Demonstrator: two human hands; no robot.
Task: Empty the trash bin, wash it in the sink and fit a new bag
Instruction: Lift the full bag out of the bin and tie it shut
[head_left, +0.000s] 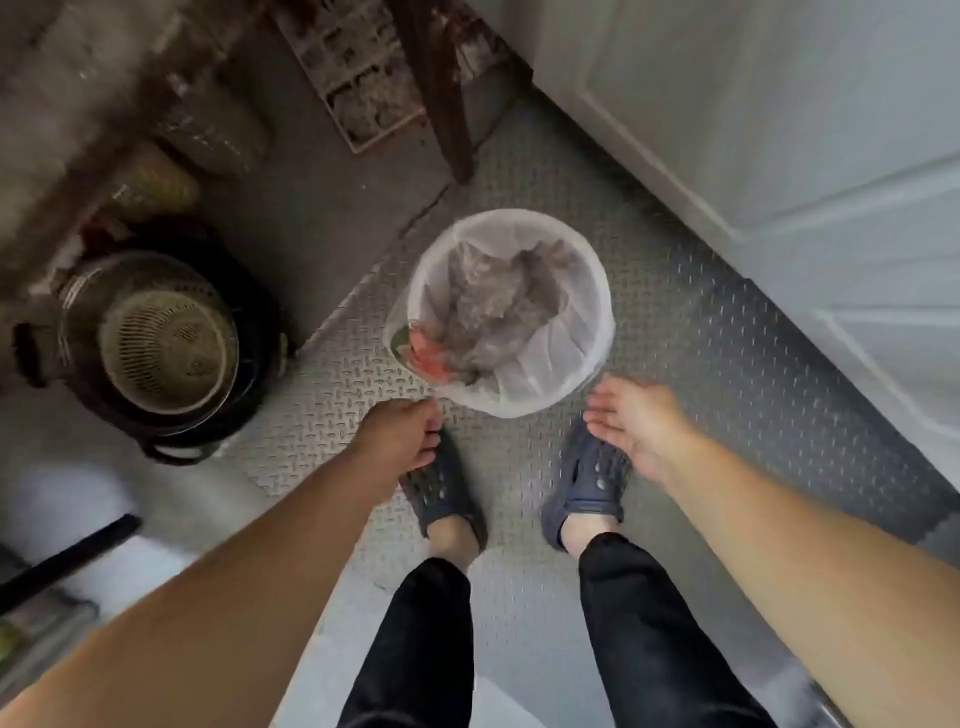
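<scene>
Hands reach down toward a small round trash bin that stands upright on a diamond-plate metal floor, just ahead of the person's feet. The bin is lined with a thin white bag folded over its rim, and inside lies crumpled grey plastic waste with a scrap of orange-red at the near left edge. The left hand hovers low beside the bin's near left side, its fingers bent loosely downward and holding nothing; whether the fingertips touch the bag is unclear in the blur. The right hand is spread open with the palm turned inward toward the bin, fingers nearly straight, close to the near right rim but apart from it, also holding nothing. Below the hands two dark perforated clogs are planted on the floor, with black trouser legs above them. To the left, well apart from the bin, a dark metal pot sits on the floor with a pale yellowish slotted basket nested inside it. A white panelled door fills the upper right, and a dark wooden leg stands beyond the bin.
</scene>
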